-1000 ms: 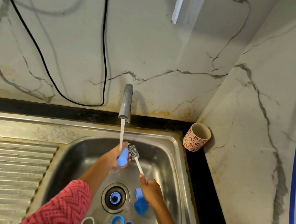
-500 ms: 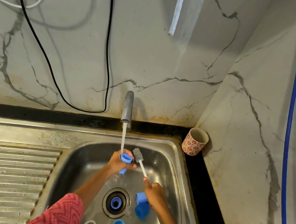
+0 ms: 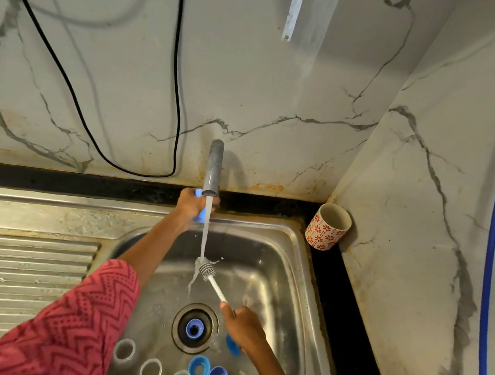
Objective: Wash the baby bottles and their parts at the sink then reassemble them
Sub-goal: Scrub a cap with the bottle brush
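Under the tap [image 3: 213, 168], left hand [image 3: 193, 204] outstretched.

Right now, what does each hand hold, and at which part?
The right hand grips the brush at the lower end of its white handle. The left hand holds a blue part up by the tap; where it grips is hidden.

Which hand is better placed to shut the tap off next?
Left. The left hand is up beside the spout, gripping a blue part; the right hand is low, holding the brush.
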